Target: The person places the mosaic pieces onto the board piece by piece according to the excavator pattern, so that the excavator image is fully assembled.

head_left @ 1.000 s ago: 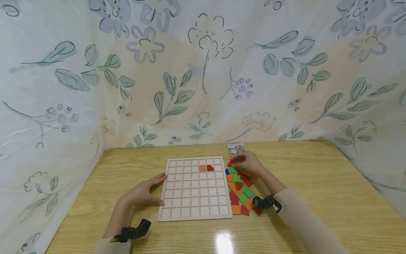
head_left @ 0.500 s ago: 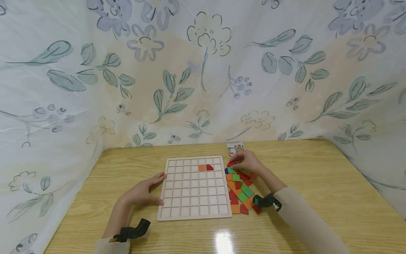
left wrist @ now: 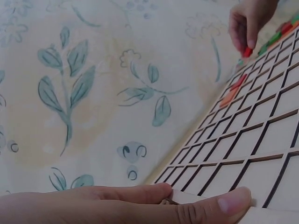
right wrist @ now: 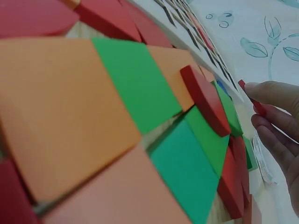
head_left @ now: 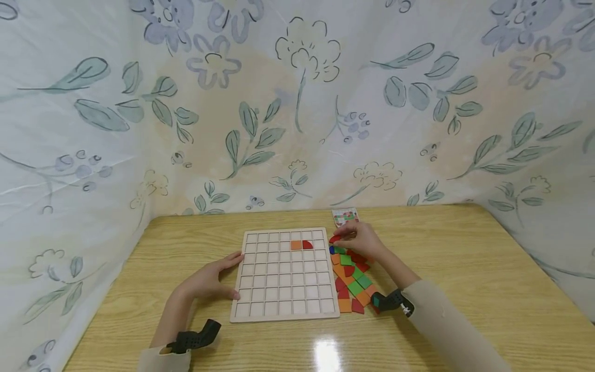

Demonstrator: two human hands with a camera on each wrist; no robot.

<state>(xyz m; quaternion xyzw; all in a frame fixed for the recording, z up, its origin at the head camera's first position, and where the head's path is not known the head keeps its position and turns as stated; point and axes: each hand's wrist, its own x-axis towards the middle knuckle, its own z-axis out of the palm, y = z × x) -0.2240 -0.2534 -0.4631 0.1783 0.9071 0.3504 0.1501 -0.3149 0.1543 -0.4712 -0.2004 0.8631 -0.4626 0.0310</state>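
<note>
A pale wooden grid board (head_left: 285, 281) lies flat on the table. My left hand (head_left: 208, 281) rests at its left edge, fingers and thumb spread apart and touching the rim. Two tiles sit side by side in the second row from the far edge: an orange square tile (head_left: 296, 245) and a red round-cornered tile (head_left: 307, 245). Beyond the board's far right corner, my right hand (head_left: 364, 242) pinches a red tile (right wrist: 252, 99) between thumb and fingers, over the far end of a pile of coloured tiles (head_left: 357, 288). Part of the held tile is covered by the fingers.
The loose pile of red, orange and green tiles, with a blue piece (head_left: 332, 250), runs along the board's right edge. A small printed pattern card (head_left: 345, 215) lies behind my right hand. Floral cloth (head_left: 297, 129) hangs behind the wooden table (head_left: 465, 268).
My right hand has shifted slightly left with the red tile, which now shows more clearly at the fingertips. The left hand keeps its place on the board's edge.
</note>
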